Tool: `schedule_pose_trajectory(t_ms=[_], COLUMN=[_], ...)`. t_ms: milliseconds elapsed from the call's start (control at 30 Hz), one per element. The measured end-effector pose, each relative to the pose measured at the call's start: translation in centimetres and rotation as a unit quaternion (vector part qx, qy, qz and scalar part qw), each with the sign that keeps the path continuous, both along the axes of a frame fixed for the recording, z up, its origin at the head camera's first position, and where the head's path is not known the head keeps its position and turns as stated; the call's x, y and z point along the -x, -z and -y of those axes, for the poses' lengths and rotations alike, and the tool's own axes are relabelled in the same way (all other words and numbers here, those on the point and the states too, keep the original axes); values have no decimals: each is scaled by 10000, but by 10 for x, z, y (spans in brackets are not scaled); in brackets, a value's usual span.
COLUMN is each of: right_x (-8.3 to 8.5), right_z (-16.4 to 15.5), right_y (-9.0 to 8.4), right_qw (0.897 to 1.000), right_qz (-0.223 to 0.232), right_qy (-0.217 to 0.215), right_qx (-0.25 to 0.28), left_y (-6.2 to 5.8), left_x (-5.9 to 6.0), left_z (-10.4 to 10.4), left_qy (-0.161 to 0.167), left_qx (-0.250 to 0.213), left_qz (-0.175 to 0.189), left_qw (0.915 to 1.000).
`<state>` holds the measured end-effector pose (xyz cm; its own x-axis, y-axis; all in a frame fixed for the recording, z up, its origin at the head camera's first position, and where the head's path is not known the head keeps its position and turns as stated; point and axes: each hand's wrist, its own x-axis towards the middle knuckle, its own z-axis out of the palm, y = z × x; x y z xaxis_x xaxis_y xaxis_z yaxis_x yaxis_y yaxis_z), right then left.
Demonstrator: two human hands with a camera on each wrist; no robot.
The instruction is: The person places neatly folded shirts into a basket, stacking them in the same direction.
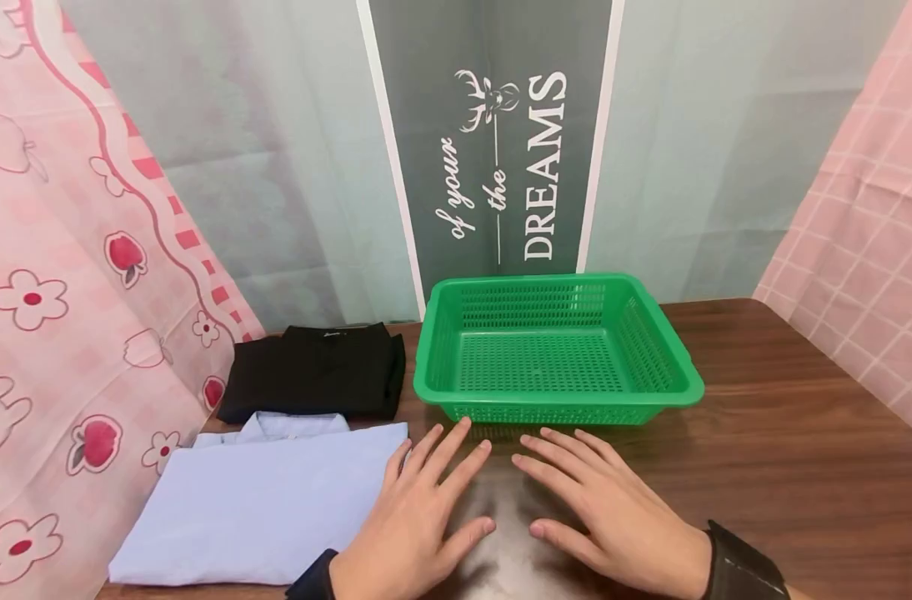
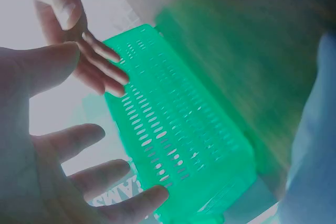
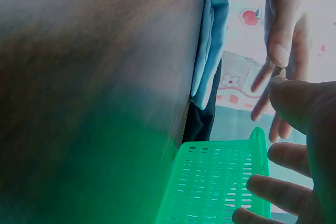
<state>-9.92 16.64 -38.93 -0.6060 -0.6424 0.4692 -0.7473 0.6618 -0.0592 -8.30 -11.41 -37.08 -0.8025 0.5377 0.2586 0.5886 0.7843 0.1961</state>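
Both hands hover palm-down over the table in front of a green plastic basket [image 1: 561, 398], fingers spread and holding nothing. My left hand [image 1: 422, 512] is beside the right edge of a folded light blue shirt [image 1: 268, 500], its fingertips near the basket's front left. To the right, my right hand [image 1: 613, 517] points its fingers at the basket's front wall. Behind the blue shirt lies a folded black garment [image 1: 313, 375]. In the left wrist view the basket [image 2: 178, 114] shows past the spread fingers; the right wrist view shows its perforated side [image 3: 215, 182] too.
The brown wooden table [image 1: 786, 467] extends to the right of the basket. A grey-green curtain with printed lettering [image 1: 549, 167] hangs behind. Pink patterned cloth [image 1: 73, 333] borders the left, and pink checked cloth [image 1: 869, 250] the right.
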Motion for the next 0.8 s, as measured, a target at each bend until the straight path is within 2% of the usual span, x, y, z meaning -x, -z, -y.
schedule_pose_trajectory(t_ms=[100, 333, 567, 800], right_x=[0, -1, -1, -1], right_z=[1, 1, -2, -1], right_y=[-1, -6, -6, -6], right_qw=[10000, 9998, 9996, 9994], right_qz=[34, 56, 3, -27], right_qy=[-31, -136, -185, -262], right_qx=[11, 135, 210, 218], left_y=[-5, -12, -20, -41], left_x=[-1, 1, 6, 17], left_z=[2, 4, 9, 31], left_qy=[-40, -114, -74, -487], left_qx=[-18, 38, -165, -533], left_qz=[-90, -573, -496, -761], left_qw=[9999, 9983, 9986, 9945])
